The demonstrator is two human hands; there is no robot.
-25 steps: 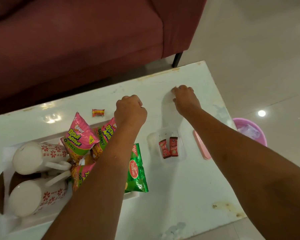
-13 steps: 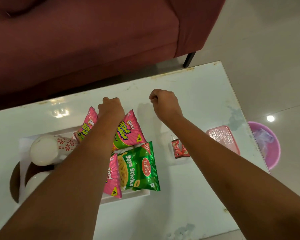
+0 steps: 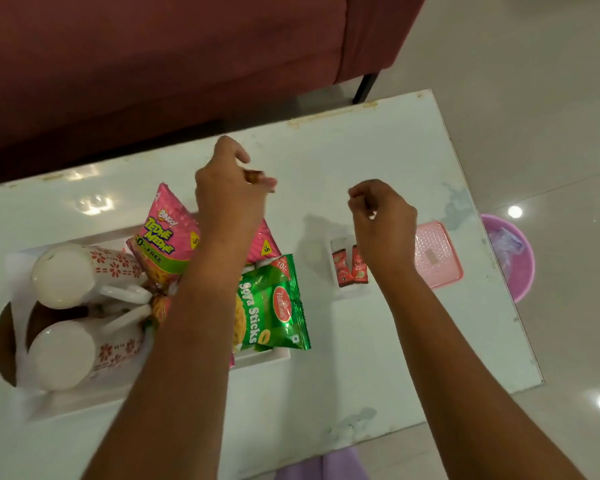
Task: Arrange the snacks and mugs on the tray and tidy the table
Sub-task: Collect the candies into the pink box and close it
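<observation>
My left hand (image 3: 229,181) hovers over the back of the white tray (image 3: 267,361) and pinches a small orange-red wrapped candy (image 3: 253,174). On the tray two white floral mugs (image 3: 66,275) (image 3: 63,355) lie on their sides at the left. Beside them are pink Bingo packets (image 3: 167,237) and a green Soya Sticks packet (image 3: 271,306) that overhangs the right rim. My right hand (image 3: 381,220) is raised above a small clear tub holding two red sachets (image 3: 349,268). Its fingertips pinch a tiny pale scrap (image 3: 371,214).
A pink perforated lid (image 3: 437,254) lies near the white table's (image 3: 361,150) right edge. On the floor beyond that edge stands a pink bin (image 3: 520,282) with a plastic bag in it. A maroon sofa (image 3: 153,64) runs along the far side. Something brown (image 3: 4,341) shows under the tray's left end.
My left hand took the candy from the table behind the tray and lifted it. My right hand left the far table surface and drew back over the sachet tub.
</observation>
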